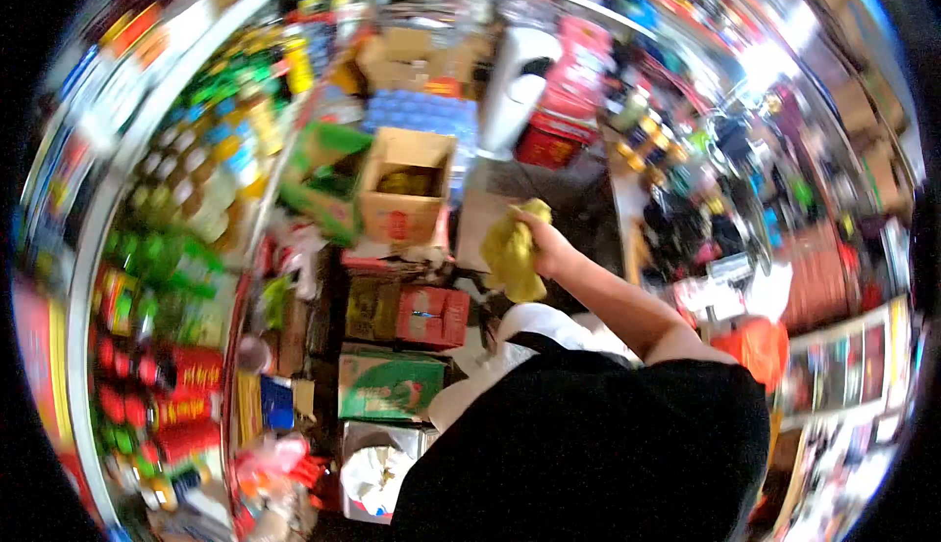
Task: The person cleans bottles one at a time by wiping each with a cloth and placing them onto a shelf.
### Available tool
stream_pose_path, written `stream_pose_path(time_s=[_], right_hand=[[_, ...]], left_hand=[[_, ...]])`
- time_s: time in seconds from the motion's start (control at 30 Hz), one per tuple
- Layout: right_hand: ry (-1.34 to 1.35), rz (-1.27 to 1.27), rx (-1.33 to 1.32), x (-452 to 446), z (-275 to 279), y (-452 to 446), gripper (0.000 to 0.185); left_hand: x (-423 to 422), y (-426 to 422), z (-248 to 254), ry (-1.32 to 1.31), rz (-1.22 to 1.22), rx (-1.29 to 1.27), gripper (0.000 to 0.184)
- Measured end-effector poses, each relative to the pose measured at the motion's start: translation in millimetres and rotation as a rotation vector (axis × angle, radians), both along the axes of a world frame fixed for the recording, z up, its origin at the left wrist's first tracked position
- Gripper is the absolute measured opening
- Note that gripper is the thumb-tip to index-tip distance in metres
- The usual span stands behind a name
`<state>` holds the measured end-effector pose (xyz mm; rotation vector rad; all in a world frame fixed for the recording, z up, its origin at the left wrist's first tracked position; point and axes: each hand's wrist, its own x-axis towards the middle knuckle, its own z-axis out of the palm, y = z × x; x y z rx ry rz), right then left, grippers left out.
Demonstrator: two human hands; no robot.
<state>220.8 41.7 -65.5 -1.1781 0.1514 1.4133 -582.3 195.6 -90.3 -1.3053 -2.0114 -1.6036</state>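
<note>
My right hand (545, 243) is stretched out ahead of me, its fingers closed round a crumpled yellow cloth (512, 258). The cloth hangs down from the grip, and motion blurs its folds. It is above the dark floor, to the right of an open cardboard box (402, 219) with something dark yellow inside. My left hand is out of sight; my black shirt (598, 434) fills the lower middle. A white shape (549, 326) shows just beyond the shirt, too blurred to name.
Shelves of bottles (167, 268) line the left side. Blue-wrapped packs (417, 111), a green carton (392, 387) and a red box (431, 317) are stacked near the box. Red packages (569, 101) stand ahead; a cluttered counter (627, 209) runs along the right.
</note>
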Motion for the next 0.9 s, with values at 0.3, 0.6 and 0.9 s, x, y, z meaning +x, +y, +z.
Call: stream_pose_path(time_s=[0.3,0.6,0.9], right_hand=[[-0.217,-0.336,0.017,141.0,-18.7,-30.2,0.029],[-0.979,-0.797,-0.136,383.9,-11.9,-73.2,0.047],[-1.776,-1.032,-0.540,551.0,53.7,-81.1,0.030]], left_hand=[[254.7,-104.3,-35.0,-0.139,0.002,0.033,0.033],[380.8,-138.2,-62.2,-0.305,-0.167,-0.136,0.026],[507.9,-113.3,-42.5,-0.263,-0.284,-0.336,0.024]])
